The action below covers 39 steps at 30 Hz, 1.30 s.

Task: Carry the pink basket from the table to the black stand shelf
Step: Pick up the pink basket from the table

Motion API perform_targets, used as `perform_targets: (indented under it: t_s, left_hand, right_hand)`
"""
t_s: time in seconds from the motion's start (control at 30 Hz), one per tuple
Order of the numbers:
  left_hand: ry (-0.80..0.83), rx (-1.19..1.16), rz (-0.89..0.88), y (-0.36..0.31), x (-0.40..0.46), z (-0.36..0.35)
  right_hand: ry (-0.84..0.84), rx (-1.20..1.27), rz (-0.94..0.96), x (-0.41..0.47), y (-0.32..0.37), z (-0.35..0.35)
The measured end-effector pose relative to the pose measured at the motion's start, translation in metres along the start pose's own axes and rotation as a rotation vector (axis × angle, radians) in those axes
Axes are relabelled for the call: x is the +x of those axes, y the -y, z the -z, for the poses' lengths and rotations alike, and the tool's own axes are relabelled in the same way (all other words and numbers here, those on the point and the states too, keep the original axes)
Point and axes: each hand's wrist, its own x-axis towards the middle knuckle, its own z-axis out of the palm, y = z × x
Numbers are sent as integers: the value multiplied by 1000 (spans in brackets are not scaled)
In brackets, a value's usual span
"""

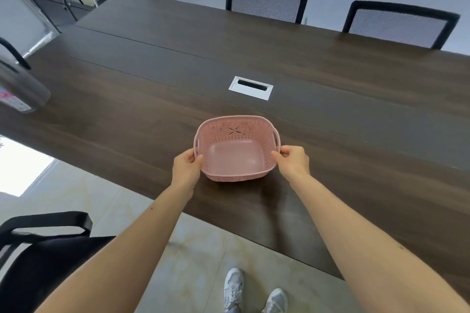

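An empty pink basket [235, 134] with perforated walls and two side handles sits near the front edge of the dark wooden table [330, 89]. My left hand [187, 167] grips its left rim, thumb inside the wall. My right hand [292, 161] grips the right rim just below the right handle. Whether the basket's base touches the table or hovers slightly above it is hard to tell. No black stand shelf is in view.
A silver cable port [250, 88] is set in the table's middle. Two black mesh chairs [265, 2] stand at the far side, another black chair [38, 249] at my near left. A dark jug [21, 83] is at the left edge. Tiled floor lies below.
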Motion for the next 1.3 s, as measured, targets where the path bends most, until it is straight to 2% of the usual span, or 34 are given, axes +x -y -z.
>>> perform_targets:
  t_s: [0.3, 0.67, 1.0, 1.3]
  left_hand:
    - [161, 43, -99, -29, -10, -43]
    - [393, 141, -223, -57, -40, -135]
    - [601, 202, -321, -68, -118, -247]
    - [722, 277, -377, -60, -212, -352]
  right_hand:
    - [-161, 57, -66, -8, -22, 51]
    - [-363, 99, -158, -24, -85, 136]
    - [-508, 171, -286, -51, -168, 237]
    - [-620, 181, -373, -86, -252, 336]
